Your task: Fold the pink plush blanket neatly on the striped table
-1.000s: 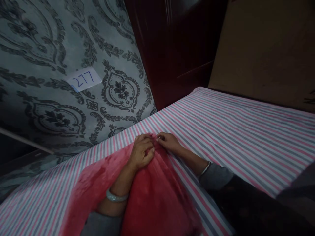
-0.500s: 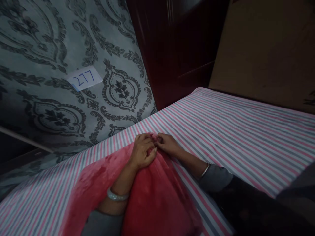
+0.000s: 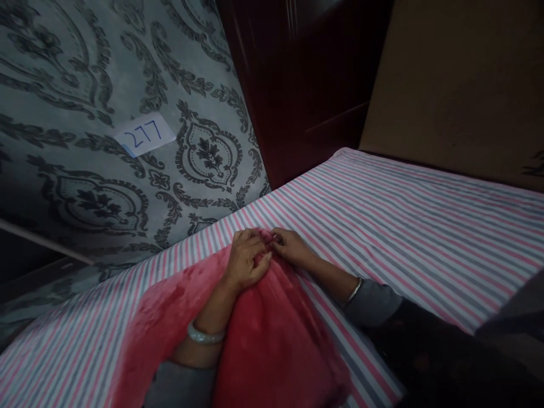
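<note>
A red plush cloth, perhaps a blanket [image 3: 272, 345], lies partly folded over itself on a striped sheet [image 3: 382, 215]. My left hand [image 3: 247, 258] rests on the cloth's far edge with its fingers curled round the gathered fabric. Close beside it on the right, my right hand [image 3: 291, 246] pinches the same bunched edge between thumb and fingers. The fingertips of both hands nearly meet there. Some of the gathered cloth is hidden beneath my fingers.
Patterned wallpaper [image 3: 208, 153] with a paper marked 277 [image 3: 144, 135] borders the sheet at the left. A dark red cabinet [image 3: 297, 85] stands behind. At the back right is a large brown cardboard panel [image 3: 450, 90].
Both hands keep their hold on the cloth's far edge. The view has shifted very slightly; the right fingers have moved only a little.
</note>
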Available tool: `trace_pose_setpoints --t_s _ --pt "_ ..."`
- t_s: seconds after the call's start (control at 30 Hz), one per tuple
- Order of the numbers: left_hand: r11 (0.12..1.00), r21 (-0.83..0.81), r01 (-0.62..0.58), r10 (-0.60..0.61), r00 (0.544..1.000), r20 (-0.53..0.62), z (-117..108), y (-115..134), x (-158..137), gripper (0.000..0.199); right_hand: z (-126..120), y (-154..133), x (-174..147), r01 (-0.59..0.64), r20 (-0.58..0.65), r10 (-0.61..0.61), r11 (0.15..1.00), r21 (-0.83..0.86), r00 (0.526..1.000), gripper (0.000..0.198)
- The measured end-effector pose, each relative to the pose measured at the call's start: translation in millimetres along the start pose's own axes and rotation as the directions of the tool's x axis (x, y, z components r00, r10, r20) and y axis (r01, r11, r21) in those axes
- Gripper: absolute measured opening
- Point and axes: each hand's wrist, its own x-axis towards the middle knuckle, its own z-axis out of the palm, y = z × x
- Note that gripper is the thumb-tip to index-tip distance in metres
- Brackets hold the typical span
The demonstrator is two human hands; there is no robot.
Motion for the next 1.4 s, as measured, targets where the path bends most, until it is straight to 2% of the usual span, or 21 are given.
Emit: trace_pose_setpoints --t_s 0.17,0.37,0.47,0.67,0.93,1.03,1.17,1.3,1.4 --pt "1.000 0.003 -0.006 0.006 1.000 -0.009 0 0 -1 0.021 0 1 1 -0.022 -0.017 0.024 0.996 0.088 1.000 0.012" --pt "1.000 -0.018 -0.013 0.012 0.999 -0.029 1 0 0 0.021 3 1 1 0.027 -0.047 -0.022 0.993 0.113 0.999 0.015" --pt "1.000 -0.021 0.002 -0.002 1.000 -0.005 1 0 0 0.021 7 4 3 0.010 -0.051 -0.001 0.981 0.194 0.999 0.010" --pt "0.999 -0.036 -0.005 0.005 1.000 0.006 3 -1 -1 0.018 12 11 7 -0.037 -0.037 0.050 0.959 0.282 0.998 0.032" --pt "0.998 -0.060 -0.027 0.030 0.999 0.045 6 -2 2 0.021 8 5 7 -0.011 -0.012 0.018 0.909 0.416 1.000 0.038" --pt "0.998 -0.055 -0.035 0.039 0.996 0.075 6 -1 3 0.022 4 4 7 -0.073 0.006 0.078 0.911 0.406 0.997 0.042" --pt "0.999 -0.033 -0.036 0.039 0.993 0.115 6 0 4 0.021 -3 4 6 -0.138 -0.028 0.157 0.931 0.339 0.987 0.037" --pt "0.999 -0.021 -0.033 0.036 0.985 0.168 7 0 4 0.021 -7 3 6 -0.229 0.017 0.245 0.875 0.426 0.969 0.036" --pt "0.999 -0.015 -0.039 0.041 0.982 0.182 8 -1 4 0.021 -9 1 5 -0.261 0.064 0.262 0.846 0.466 0.963 0.037"
